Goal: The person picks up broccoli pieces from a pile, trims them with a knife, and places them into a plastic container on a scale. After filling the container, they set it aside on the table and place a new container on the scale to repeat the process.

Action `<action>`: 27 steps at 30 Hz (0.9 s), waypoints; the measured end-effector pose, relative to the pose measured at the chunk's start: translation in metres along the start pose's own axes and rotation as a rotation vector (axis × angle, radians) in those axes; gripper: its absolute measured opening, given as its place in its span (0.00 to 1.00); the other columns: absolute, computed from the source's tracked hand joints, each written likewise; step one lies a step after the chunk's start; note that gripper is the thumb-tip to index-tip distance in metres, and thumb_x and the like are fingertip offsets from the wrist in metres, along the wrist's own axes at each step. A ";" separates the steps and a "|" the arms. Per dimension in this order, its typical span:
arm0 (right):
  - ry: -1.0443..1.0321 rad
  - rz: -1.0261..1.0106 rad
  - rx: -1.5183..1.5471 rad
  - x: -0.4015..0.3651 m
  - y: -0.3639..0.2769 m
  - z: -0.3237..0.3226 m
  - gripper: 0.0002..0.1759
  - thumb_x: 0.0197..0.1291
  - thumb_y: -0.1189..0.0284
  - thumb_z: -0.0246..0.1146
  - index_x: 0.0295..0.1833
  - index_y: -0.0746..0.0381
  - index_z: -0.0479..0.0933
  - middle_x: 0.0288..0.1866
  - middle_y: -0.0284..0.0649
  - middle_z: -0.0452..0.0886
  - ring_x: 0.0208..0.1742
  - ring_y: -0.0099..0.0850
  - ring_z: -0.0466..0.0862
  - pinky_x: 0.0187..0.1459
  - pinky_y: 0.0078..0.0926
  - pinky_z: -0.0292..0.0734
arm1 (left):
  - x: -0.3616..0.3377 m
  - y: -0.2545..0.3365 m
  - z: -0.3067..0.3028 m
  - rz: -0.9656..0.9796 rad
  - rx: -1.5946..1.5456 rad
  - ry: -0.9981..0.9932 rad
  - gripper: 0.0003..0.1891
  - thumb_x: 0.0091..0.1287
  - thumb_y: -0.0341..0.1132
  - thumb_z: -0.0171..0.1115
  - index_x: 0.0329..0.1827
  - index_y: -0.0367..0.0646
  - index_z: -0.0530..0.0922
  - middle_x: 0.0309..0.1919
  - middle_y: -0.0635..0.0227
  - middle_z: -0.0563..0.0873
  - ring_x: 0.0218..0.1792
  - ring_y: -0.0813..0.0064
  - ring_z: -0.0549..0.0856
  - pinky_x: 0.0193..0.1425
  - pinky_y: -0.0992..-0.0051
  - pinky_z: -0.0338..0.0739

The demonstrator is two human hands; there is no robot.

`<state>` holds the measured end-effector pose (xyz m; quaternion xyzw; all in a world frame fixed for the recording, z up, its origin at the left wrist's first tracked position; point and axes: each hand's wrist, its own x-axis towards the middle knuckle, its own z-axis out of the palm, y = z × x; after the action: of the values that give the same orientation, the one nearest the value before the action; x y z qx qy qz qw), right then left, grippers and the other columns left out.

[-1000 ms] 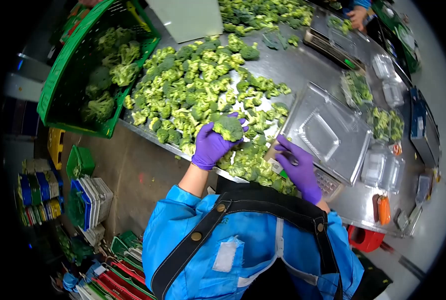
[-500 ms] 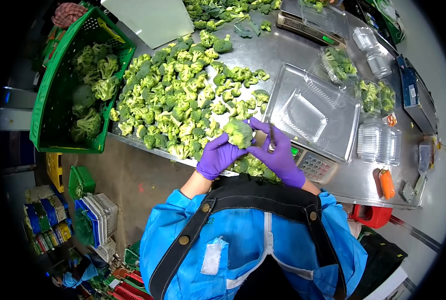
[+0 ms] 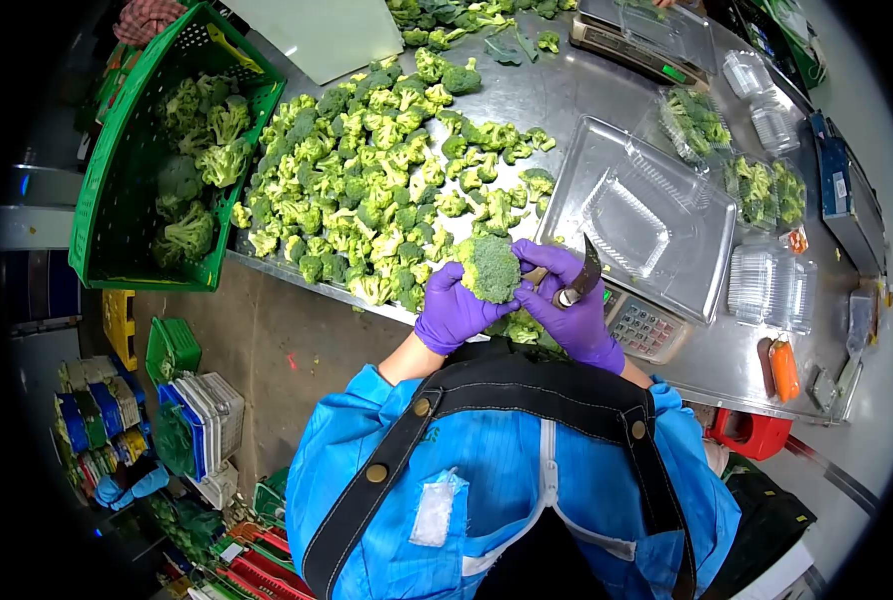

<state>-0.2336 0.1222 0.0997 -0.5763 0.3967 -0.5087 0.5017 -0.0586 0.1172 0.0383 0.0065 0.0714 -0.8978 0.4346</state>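
My left hand [image 3: 457, 308], in a purple glove, holds a broccoli head [image 3: 491, 269] by its left and lower side, the green crown facing up. My right hand [image 3: 573, 308], gloved the same way, is closed around the handle of a knife [image 3: 583, 279], whose dark curved blade points up and away. Its fingertips touch the right side of the broccoli. Loose broccoli florets [image 3: 362, 185] are spread over the metal table just beyond my left hand. A scale [image 3: 643, 327] lies to the right of my right hand, under a metal tray [image 3: 702, 290].
A green crate [image 3: 102, 215] with broccoli stands at the left. On the tray sits a clear plastic container [image 3: 632, 220]. Filled packs [image 3: 695, 125], stacked empty containers [image 3: 772, 288] and an orange object [image 3: 784, 370] are at the right. Part of another person's hand [image 3: 664, 3] shows at the top.
The broccoli in my left hand has turned, so its crown now faces up. The knife blade has swung outward to the right. The whole view has shifted slightly.
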 end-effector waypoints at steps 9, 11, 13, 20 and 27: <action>0.126 0.158 -0.070 0.000 -0.001 0.001 0.19 0.50 0.80 0.64 0.51 0.67 0.76 0.49 0.37 0.80 0.33 0.16 0.74 0.40 0.17 0.70 | 0.002 0.007 0.000 -0.023 0.122 0.141 0.29 0.64 0.39 0.46 0.66 0.33 0.58 0.62 0.51 0.69 0.59 0.54 0.73 0.61 0.60 0.71; 0.179 0.262 -0.085 -0.003 0.016 -0.006 0.17 0.53 0.80 0.60 0.52 0.67 0.75 0.47 0.37 0.80 0.30 0.16 0.73 0.32 0.15 0.68 | 0.000 0.013 -0.018 0.027 0.327 0.274 0.26 0.66 0.36 0.45 0.64 0.31 0.59 0.61 0.48 0.70 0.60 0.55 0.72 0.63 0.55 0.68; 0.175 0.353 0.000 -0.002 0.012 -0.008 0.16 0.56 0.79 0.58 0.52 0.67 0.74 0.45 0.37 0.80 0.25 0.14 0.71 0.27 0.13 0.66 | -0.009 0.020 -0.026 -0.049 0.276 0.235 0.21 0.66 0.37 0.47 0.59 0.33 0.66 0.51 0.53 0.79 0.50 0.64 0.81 0.56 0.63 0.76; 0.200 0.347 0.052 -0.001 0.016 -0.006 0.15 0.61 0.77 0.56 0.53 0.68 0.73 0.47 0.39 0.80 0.23 0.14 0.72 0.22 0.11 0.66 | -0.022 0.090 -0.032 0.126 -0.691 -0.183 0.18 0.63 0.35 0.50 0.56 0.40 0.70 0.45 0.67 0.78 0.42 0.73 0.79 0.49 0.72 0.76; 0.235 0.344 0.038 -0.001 0.019 -0.001 0.15 0.62 0.72 0.56 0.52 0.68 0.73 0.45 0.41 0.81 0.18 0.16 0.69 0.21 0.13 0.64 | -0.106 0.264 0.093 1.491 0.480 0.165 0.39 0.67 0.52 0.50 0.69 0.32 0.47 0.63 0.44 0.64 0.64 0.52 0.66 0.69 0.56 0.60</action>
<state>-0.2339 0.1197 0.0812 -0.4270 0.5356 -0.4866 0.5422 0.2183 0.0259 0.1061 0.2131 -0.1156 -0.3568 0.9022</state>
